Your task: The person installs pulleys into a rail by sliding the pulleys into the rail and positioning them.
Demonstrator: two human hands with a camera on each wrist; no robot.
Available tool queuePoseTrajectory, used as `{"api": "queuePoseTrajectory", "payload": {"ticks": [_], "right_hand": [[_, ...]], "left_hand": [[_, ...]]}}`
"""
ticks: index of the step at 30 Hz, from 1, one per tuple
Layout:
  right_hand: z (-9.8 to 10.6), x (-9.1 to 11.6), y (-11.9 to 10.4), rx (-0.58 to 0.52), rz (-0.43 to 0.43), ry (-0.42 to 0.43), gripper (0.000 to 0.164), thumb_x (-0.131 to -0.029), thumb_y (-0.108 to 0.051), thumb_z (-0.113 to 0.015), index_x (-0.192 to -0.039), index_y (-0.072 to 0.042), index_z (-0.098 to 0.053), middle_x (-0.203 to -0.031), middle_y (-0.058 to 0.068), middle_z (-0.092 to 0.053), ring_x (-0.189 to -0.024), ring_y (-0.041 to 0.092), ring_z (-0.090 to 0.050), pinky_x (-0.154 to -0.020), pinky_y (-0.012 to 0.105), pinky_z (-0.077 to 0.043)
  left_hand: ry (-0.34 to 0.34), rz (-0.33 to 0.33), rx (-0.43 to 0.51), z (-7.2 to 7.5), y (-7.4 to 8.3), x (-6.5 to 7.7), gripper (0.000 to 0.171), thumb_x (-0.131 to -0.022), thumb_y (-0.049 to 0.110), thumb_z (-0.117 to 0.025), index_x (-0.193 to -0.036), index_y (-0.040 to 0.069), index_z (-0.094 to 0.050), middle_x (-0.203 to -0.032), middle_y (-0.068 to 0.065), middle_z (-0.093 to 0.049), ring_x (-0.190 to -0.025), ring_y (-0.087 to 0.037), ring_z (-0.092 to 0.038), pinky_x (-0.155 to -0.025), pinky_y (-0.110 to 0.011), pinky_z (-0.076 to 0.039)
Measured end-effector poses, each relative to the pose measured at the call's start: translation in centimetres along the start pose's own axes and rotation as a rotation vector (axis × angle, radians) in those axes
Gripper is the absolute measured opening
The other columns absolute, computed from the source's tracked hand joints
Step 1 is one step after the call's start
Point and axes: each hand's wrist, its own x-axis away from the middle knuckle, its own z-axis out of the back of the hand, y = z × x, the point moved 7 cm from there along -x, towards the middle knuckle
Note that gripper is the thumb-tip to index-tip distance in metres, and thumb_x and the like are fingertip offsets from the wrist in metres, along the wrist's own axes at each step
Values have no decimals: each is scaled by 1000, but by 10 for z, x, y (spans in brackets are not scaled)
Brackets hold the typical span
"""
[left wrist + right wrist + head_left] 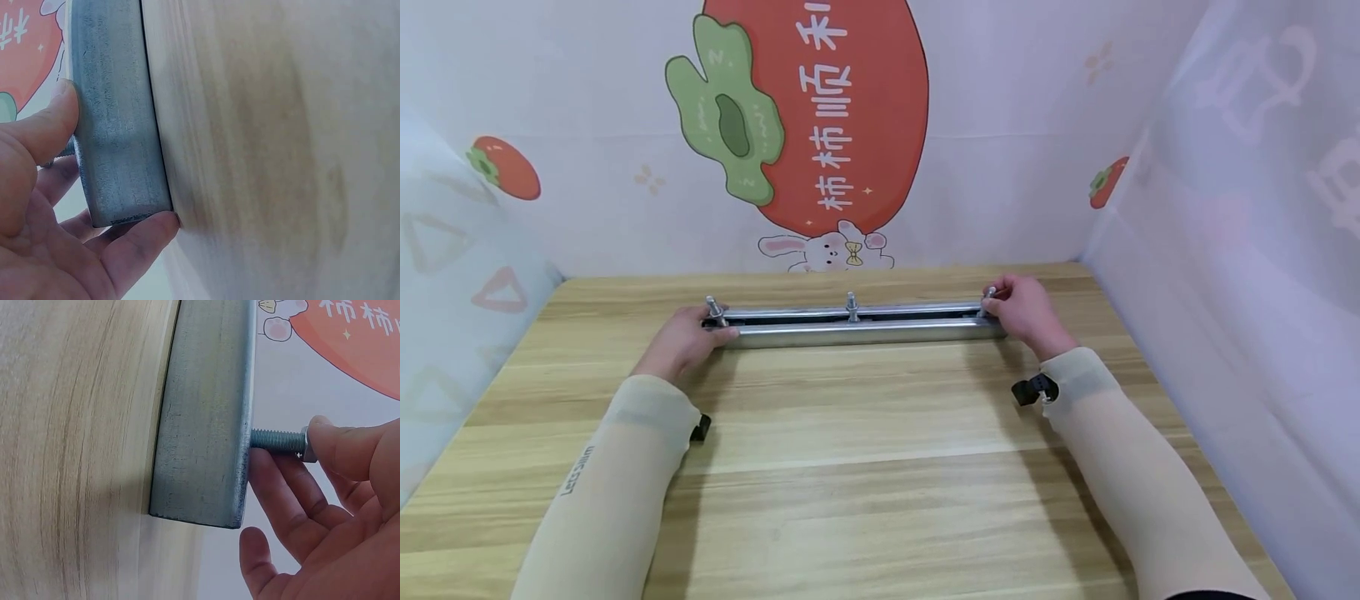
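A long silver metal channel (865,335) lies crosswise near the back of the wooden table, its slot facing up. Three threaded bolts stand in it: a left bolt (715,310), a middle bolt (852,306) and a right bolt (988,301). My left hand (681,342) grips the channel's left end, thumb on the upper edge and fingertips at the end face. At the other end my right hand (1028,312) pinches the right bolt; in the right wrist view its thumb rests at the nut (308,445) and other fingers lie beside the thread.
The wooden table (850,467) stretches toward me, in front of the channel. A printed cloth backdrop (1000,167) rises behind it, with cloth on both sides. Small black devices (1036,389) sit at both sleeve cuffs.
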Motion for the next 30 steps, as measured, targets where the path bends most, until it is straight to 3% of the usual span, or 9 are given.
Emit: {"api": "queuePoseTrajectory", "payload": {"ticks": [15, 26, 30], "right_hand": [[8, -2, 4, 16, -14, 4, 15, -99, -15, -63, -108, -3, -62, -104, 14, -61, -95, 29, -54, -81, 40, -45], [6, -1, 3, 22, -17, 3, 19, -100, -16, -62, -113, -3, -63, -108, 14, -61, -97, 28, -54, -83, 40, -45], [6, -2, 0, 50, 0, 11, 20, -100, -17, -62, -115, -4, -63, -109, 14, -62, -99, 29, -55, -86, 44, -45]], "left_hand": [[0, -20, -10, -1, 8, -7, 69, -98, 48, -60, -151, 8, -41, -151, -36, -24, -137, -53, -24, -108, -67, -21], [3, -5, 28, 0, 8, -1, 70, -98, 48, -61, -149, 4, -42, -153, -34, -23, -138, -52, -24, -109, -67, -20], [-3, 34, 82, -1, 3, 2, 91, -95, 57, -59, -157, 2, -22, -158, -32, -15, -142, -52, -17, -110, -67, -16]]}}
